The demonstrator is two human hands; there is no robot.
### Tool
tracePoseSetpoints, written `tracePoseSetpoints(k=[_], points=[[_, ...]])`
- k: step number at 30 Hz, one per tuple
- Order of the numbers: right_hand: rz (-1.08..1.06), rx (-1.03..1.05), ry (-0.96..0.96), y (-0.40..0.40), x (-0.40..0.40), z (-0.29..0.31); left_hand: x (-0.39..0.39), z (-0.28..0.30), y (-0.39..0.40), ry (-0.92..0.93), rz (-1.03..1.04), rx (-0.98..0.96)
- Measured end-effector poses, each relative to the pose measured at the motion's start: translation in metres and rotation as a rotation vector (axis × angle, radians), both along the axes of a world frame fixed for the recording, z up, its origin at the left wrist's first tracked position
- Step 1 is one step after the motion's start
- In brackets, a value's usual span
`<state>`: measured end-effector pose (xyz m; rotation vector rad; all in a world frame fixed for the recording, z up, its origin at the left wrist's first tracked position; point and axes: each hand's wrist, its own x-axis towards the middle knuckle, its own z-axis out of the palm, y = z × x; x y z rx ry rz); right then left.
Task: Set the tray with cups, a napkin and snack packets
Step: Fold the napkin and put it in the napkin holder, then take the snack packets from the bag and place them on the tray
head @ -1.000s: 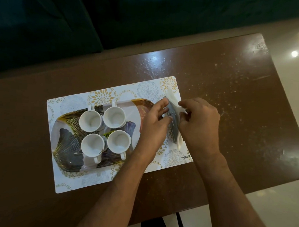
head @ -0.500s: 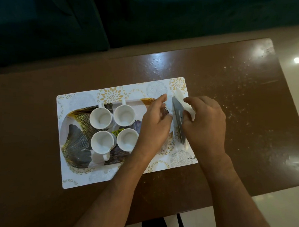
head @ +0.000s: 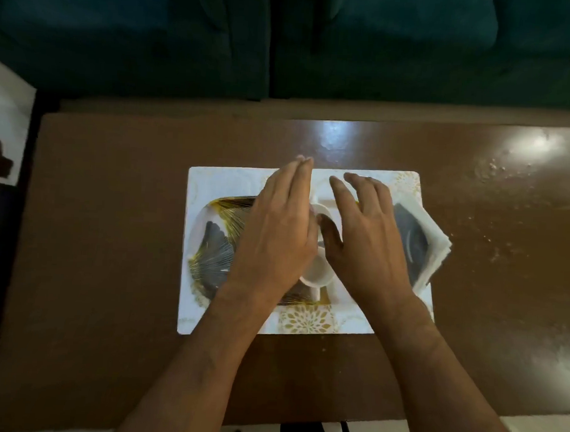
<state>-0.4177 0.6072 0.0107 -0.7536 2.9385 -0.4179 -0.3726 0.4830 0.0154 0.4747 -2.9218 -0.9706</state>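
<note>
Cups (head: pixel 317 274) sit on the tray (head: pixel 210 245), which lies on a mat (head: pixel 406 182) mid-bench; your hands hide most of them. Likely ceramic: stiff, smooth, breakable, so take each by its handle or rim. Both grips are released: left hand (head: pixel 276 235) and right hand (head: pixel 364 242) hover flat, holding nothing. A soft, light napkin (head: pixel 434 242) lies at the tray's right end. No snack packets show.

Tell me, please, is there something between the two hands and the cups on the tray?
Nothing visible is. The left hand and right hand are open directly over the cups on the tray. The napkin lies off to the right end.
</note>
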Motion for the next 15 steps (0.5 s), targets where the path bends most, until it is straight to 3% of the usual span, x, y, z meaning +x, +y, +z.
tracePoseSetpoints(k=[6, 10, 15], points=[[0.110, 0.089, -0.015, -0.082, 0.029, 0.005, 0.055, 0.007, -0.081, -0.048, 0.041, -0.152], [0.310, 0.074, -0.047, -0.206, 0.100, 0.011, 0.148, -0.002, -0.196, -0.096, 0.246, -0.209], [0.314, 0.090, -0.063, -0.204, 0.101, 0.007, 0.152, 0.000, -0.195, -0.082, 0.235, -0.208]])
